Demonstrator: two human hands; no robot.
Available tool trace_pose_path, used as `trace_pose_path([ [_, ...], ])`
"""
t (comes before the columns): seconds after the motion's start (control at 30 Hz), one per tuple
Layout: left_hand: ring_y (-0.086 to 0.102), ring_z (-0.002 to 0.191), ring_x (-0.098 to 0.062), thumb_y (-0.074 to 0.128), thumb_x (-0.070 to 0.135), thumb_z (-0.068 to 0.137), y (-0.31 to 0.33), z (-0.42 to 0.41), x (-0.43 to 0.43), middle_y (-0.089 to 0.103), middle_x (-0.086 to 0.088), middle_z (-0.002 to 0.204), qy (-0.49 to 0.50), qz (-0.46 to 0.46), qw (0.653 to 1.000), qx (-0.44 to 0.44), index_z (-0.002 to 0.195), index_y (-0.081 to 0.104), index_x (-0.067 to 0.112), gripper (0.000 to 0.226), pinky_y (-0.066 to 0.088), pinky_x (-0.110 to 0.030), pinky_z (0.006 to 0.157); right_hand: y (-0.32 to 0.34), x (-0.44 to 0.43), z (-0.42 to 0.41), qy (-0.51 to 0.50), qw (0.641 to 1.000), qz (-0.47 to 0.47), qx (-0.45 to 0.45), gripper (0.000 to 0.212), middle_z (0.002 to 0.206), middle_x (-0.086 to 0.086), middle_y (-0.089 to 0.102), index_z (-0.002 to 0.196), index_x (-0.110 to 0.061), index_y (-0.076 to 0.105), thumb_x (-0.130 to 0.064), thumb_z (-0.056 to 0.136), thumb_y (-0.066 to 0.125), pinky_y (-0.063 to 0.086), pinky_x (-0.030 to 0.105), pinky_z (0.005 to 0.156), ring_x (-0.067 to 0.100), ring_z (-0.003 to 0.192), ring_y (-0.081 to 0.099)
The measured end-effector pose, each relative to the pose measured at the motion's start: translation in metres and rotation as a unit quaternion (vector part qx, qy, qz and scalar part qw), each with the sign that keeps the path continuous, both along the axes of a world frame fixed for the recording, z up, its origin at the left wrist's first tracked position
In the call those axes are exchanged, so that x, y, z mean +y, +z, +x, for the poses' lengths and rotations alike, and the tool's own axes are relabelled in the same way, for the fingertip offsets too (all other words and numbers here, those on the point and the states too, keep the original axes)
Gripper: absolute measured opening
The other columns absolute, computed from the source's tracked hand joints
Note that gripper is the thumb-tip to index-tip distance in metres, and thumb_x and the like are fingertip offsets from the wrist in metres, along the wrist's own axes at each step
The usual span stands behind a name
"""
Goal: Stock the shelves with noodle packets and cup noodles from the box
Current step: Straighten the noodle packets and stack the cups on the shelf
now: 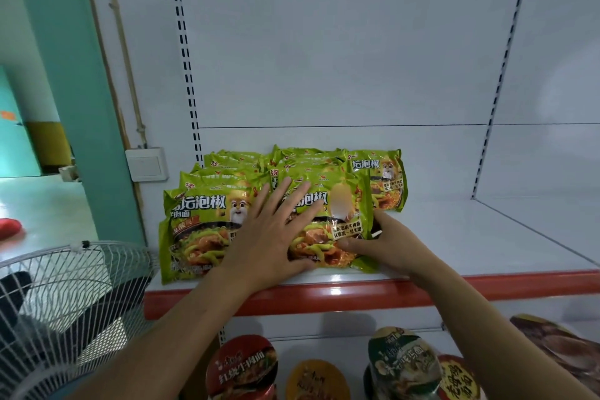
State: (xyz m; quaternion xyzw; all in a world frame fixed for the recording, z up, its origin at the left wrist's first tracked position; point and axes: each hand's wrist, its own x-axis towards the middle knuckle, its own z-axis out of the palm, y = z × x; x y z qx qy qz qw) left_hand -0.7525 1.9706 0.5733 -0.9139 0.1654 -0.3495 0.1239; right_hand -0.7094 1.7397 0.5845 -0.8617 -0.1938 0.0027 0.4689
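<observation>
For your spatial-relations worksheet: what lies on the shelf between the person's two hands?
In the head view, a green noodle packet lies between the left hand and the right hand; both touch it.

On the green packets point(201, 227), "坛泡椒" and "牛肉面" are printed in large characters. "红烧牛肉面" is read on the red cup lid point(242, 367). Other lid text is too blurred.

You face white shelving point(324, 58) beside a teal pillar point(74, 75) with a wall switch point(146, 165); a wire fan guard point(65, 295) stands left.
</observation>
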Motion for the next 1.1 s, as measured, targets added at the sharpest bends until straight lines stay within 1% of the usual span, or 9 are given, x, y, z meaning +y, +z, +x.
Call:
trace_pose_path([
  [0.1,-0.001,0.153,-0.026,0.042,0.083,0.08,-0.001,-0.005,-0.005,0.01,-0.002,0.165,-0.021,-0.032,0.999,-0.015,0.155,0.026,0.032,0.092,-0.006,-0.049,0.121,0.011,-0.012,0.004,0.018,0.99,0.125,0.068,0.039,0.103,0.002,0.067,0.106,-0.016,0.06,-0.047,0.084,0.069,0.054,0.03,0.076,0.017,0.092,0.066],
  [0.23,0.015,0.151,-0.026,0.048,0.071,0.087,0.002,-0.003,-0.026,0.029,-0.002,0.16,-0.062,-0.053,0.995,-0.059,0.146,0.045,0.026,0.074,0.011,-0.053,0.121,0.016,-0.027,0.045,-0.117,0.956,0.263,0.049,0.027,0.111,0.01,0.067,0.104,-0.012,0.063,-0.033,0.089,0.069,0.054,0.038,0.085,0.024,0.101,0.064],
  [0.4,0.024,0.149,-0.026,0.054,0.063,0.086,-0.002,0.012,-0.049,0.037,-0.002,0.156,-0.07,-0.033,0.995,-0.055,0.14,0.051,0.025,0.066,0.019,-0.055,0.118,0.017,-0.038,0.098,-0.205,0.957,0.205,0.011,0.054,0.128,0.007,0.057,0.137,-0.013,0.047,-0.023,0.089,0.068,0.043,0.034,0.084,0.021,0.102,0.054],
  [0.53,0.024,0.149,-0.024,0.056,0.063,0.087,-0.006,0.018,-0.049,0.037,0.0,0.156,-0.06,-0.03,0.996,-0.061,0.141,0.052,0.027,0.066,0.02,-0.051,0.119,0.016,-0.042,0.137,-0.201,0.965,0.167,0.039,0.081,0.153,0.012,0.037,0.154,-0.012,0.024,-0.027,0.089,0.07,0.041,0.038,0.097,0.032,0.134,0.043],
  [0.6,0.023,0.149,-0.023,0.057,0.062,0.087,-0.006,0.018,-0.049,0.036,0.0,0.157,-0.06,-0.031,0.996,-0.063,0.142,0.052,0.025,0.066,0.023,-0.052,0.118,0.014,-0.042,0.155,-0.196,0.964,0.169,0.055,0.089,0.155,0.013,0.034,0.155,-0.011,0.02,-0.03,0.087,0.073,0.038,0.043,0.104,0.034,0.138,0.038],
  [0.67,0.022,0.15,-0.023,0.058,0.061,0.088,-0.006,0.018,-0.05,0.035,0.0,0.158,-0.061,-0.033,0.995,-0.065,0.142,0.052,0.024,0.066,0.024,-0.052,0.118,0.012,-0.041,0.169,-0.183,0.965,0.175,0.075,0.087,0.148,0.015,0.043,0.152,-0.01,0.027,-0.031,0.084,0.076,0.041,0.043,0.1,0.035,0.131,0.045],
  [0.77,0.023,0.15,-0.023,0.058,0.06,0.088,-0.006,0.019,-0.05,0.035,0.0,0.157,-0.056,-0.034,0.995,-0.07,0.142,0.053,0.024,0.065,0.024,-0.052,0.118,0.009,-0.034,0.183,-0.163,0.963,0.195,0.088,0.065,0.121,0.014,0.064,0.131,-0.008,0.051,-0.028,0.077,0.082,0.049,0.033,0.075,0.028,0.1,0.062],
  [0.93,0.026,0.148,-0.024,0.058,0.058,0.088,-0.006,0.021,-0.051,0.038,-0.001,0.156,-0.056,-0.04,0.995,-0.071,0.14,0.054,0.022,0.063,0.024,-0.052,0.118,0.007,-0.035,0.189,-0.161,0.952,0.244,0.094,0.042,0.098,0.012,0.069,0.109,-0.004,0.063,-0.021,0.076,0.082,0.046,0.027,0.056,0.023,0.077,0.064],
  [1.1,0.022,0.15,-0.023,0.056,0.059,0.089,-0.007,0.02,-0.051,0.036,0.0,0.157,-0.066,-0.048,0.995,-0.062,0.143,0.051,0.022,0.066,0.022,-0.052,0.119,0.018,-0.054,0.162,-0.203,0.91,0.359,0.03,0.025,0.095,0.013,0.068,0.099,-0.011,0.064,-0.022,0.08,0.077,0.042,0.028,0.052,0.026,0.076,0.064],
])
